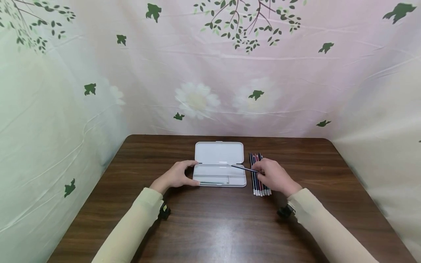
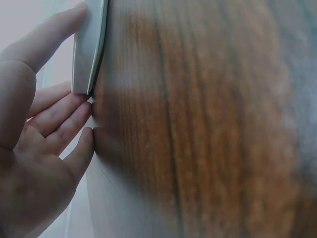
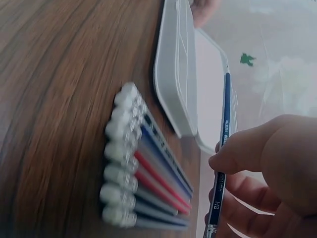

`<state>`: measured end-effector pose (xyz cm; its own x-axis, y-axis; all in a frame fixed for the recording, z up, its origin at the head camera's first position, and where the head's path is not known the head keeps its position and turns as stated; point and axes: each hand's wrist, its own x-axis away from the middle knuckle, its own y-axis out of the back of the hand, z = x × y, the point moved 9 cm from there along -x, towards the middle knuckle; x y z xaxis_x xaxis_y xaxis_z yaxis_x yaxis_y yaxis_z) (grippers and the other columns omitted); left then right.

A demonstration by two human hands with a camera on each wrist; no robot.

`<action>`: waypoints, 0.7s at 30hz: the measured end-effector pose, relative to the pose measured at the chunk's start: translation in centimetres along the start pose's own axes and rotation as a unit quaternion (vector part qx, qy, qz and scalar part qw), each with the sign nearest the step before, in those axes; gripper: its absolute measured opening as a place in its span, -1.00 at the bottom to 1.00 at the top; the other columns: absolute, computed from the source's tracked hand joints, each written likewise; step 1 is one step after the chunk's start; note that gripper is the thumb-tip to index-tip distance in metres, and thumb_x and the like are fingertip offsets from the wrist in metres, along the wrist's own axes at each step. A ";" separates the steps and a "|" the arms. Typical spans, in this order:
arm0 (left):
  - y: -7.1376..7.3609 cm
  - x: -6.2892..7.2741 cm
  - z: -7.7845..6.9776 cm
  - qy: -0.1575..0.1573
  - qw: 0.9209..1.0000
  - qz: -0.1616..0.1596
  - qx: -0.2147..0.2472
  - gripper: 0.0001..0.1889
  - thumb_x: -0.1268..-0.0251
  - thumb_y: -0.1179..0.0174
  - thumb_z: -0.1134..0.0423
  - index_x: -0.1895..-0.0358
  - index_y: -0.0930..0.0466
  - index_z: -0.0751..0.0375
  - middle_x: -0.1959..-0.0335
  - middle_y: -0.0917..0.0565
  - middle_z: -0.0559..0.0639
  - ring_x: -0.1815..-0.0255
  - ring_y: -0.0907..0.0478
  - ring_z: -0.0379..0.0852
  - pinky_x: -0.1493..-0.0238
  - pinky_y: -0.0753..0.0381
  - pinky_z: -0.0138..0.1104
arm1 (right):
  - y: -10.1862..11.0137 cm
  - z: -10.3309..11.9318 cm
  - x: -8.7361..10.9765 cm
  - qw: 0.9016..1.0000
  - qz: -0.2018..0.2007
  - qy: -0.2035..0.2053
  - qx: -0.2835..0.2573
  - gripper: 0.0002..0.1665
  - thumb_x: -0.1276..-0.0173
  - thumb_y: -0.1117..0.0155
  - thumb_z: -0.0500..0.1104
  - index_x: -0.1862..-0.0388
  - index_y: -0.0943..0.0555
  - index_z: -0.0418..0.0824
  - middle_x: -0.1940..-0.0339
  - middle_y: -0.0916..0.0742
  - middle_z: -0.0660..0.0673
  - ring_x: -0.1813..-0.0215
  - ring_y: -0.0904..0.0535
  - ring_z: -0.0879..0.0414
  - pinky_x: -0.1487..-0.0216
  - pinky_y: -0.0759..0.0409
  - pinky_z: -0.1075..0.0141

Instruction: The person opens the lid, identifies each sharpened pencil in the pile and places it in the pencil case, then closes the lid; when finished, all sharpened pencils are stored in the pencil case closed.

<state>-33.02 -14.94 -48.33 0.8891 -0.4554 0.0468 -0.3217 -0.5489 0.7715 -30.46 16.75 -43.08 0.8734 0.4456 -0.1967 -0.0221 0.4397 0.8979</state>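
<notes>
An open white pencil case [image 1: 219,152] lies on the table, its lid folded back toward the wall. My left hand [image 1: 177,174] holds the case's left end, the thumb at the front corner and the fingers toward the back; the left wrist view shows the thumb [image 2: 69,22] on the case's side [image 2: 88,49]. Between thumb and fingers my right hand [image 1: 274,176] pinches a dark blue pencil [image 3: 226,116]. Its far tip reaches over the case's right part. Below that hand lies a row of pencils [image 3: 158,173], dark, blue and red, with white eraser ends [image 3: 119,148].
Inside the case, dividers [image 1: 229,179] split the tray into compartments, and a thin strip-like item [image 1: 213,182] lies in the front one. The brown wooden table [image 1: 210,226] meets a printed cloth backdrop [image 1: 217,87] at the back and sides.
</notes>
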 end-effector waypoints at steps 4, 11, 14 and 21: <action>0.0 0.0 0.0 0.001 1.000 0.002 0.003 -0.08 -0.05 -0.64 -0.10 -0.48 -0.47 0.17 -0.43 -0.54 0.12 -0.49 -0.43 0.05 -0.52 -0.38 -0.01 | -0.7 1.4 -0.9 1.000 0.001 0.023 0.011 -0.71 -0.26 -0.34 -0.45 0.10 -0.79 -0.21 0.19 -0.78 -0.06 0.15 -0.67 0.07 0.12 -0.70 0.06; -0.1 0.0 0.1 0.003 1.000 0.002 0.006 -0.07 -0.05 -0.64 -0.09 -0.49 -0.47 0.17 -0.44 -0.54 0.13 -0.49 -0.42 0.05 -0.52 -0.37 0.00 | -1.7 3.3 -2.1 0.999 0.004 0.043 0.015 -0.74 -0.31 -0.37 -0.44 0.08 -0.79 -0.22 0.14 -0.79 -0.08 0.05 -0.72 0.02 0.03 -0.73 0.04; -0.1 0.0 0.1 0.003 1.000 0.001 0.005 -0.07 -0.05 -0.64 -0.09 -0.49 -0.47 0.16 -0.43 -0.54 0.12 -0.49 -0.42 0.05 -0.52 -0.37 0.00 | -2.1 3.9 -2.5 0.999 0.005 0.051 0.012 -0.76 -0.32 -0.38 -0.43 0.08 -0.79 -0.22 0.14 -0.79 -0.09 0.04 -0.73 0.02 0.00 -0.73 0.04; -0.1 -0.1 0.2 0.001 1.000 0.000 0.005 -0.07 -0.04 -0.65 -0.11 -0.48 -0.48 0.16 -0.42 -0.55 0.10 -0.48 -0.43 0.04 -0.51 -0.38 0.00 | -2.9 4.8 -3.4 0.998 0.008 0.063 -0.001 -0.80 -0.36 -0.40 -0.42 0.10 -0.79 -0.22 0.13 -0.81 -0.10 0.03 -0.74 0.02 -0.05 -0.73 0.06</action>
<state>-33.17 -14.96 -48.49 0.8896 -0.4541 0.0487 -0.3258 -0.5562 0.7645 -31.06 10.16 -43.14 0.8049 0.5471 -0.2297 -0.0367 0.4323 0.9010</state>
